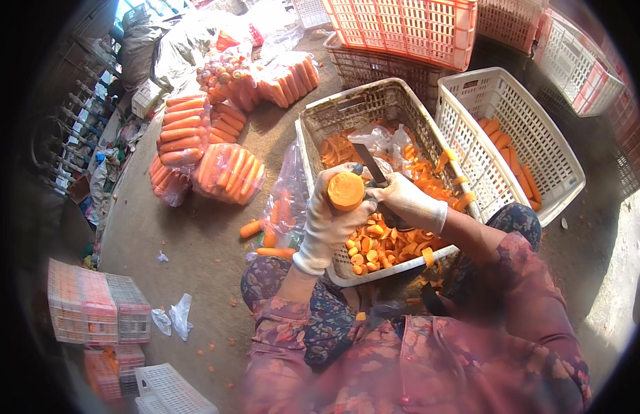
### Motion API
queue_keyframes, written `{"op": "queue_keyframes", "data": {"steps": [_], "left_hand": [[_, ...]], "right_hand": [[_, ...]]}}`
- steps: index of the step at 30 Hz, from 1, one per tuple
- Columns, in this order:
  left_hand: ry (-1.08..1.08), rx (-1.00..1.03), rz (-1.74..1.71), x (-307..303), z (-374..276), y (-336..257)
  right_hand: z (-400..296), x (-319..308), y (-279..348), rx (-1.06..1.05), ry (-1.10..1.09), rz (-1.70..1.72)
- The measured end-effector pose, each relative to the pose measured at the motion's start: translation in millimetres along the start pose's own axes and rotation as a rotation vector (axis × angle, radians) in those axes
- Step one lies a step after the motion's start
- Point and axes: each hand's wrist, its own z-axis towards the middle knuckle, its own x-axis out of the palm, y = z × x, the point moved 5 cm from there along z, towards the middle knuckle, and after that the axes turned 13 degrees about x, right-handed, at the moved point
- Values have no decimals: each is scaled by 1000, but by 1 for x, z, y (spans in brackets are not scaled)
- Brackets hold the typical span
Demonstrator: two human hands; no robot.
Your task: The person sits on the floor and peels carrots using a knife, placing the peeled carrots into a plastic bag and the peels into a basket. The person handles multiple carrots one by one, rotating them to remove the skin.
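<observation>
My left hand [325,222], in a whitish work glove, grips a carrot [346,190] whose round cut end faces me. In my gloved right hand [409,201] is a dark-bladed knife [371,164], its blade slanting up and left just beyond the carrot. Both hands are close together over a dirty white plastic crate [391,270] between my knees. Orange peelings [428,181], carrot end pieces [371,256] and crumpled clear plastic [374,138] lie inside. The far side of the carrot is hidden.
Right of this crate stands a white crate [550,124] holding peeled carrots [515,164]. Stacked red crates [403,28] rise behind. Bagged carrots [229,173] lie on the floor to the left, with an open plastic bag [289,202] of carrots nearer. More crates [97,302] stand at lower left.
</observation>
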Motion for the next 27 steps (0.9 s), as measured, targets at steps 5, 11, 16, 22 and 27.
{"op": "queue_keyframes", "data": {"steps": [5,11,16,22,27], "left_hand": [[-100,-21,47,-7,6,-8],[-365,-96,-322,-24,2,10],[-202,51,422,-48,-6,9],[-292,29,155,-38,3,3],[-462,-50,-461,-22,9,6]], "right_hand": [[-3,8,-26,164,100,73],[-14,16,-34,352,61,263],[-24,34,-38,419,71,164],[-8,42,-64,424,128,286],[8,43,-67,335,250,426]]}}
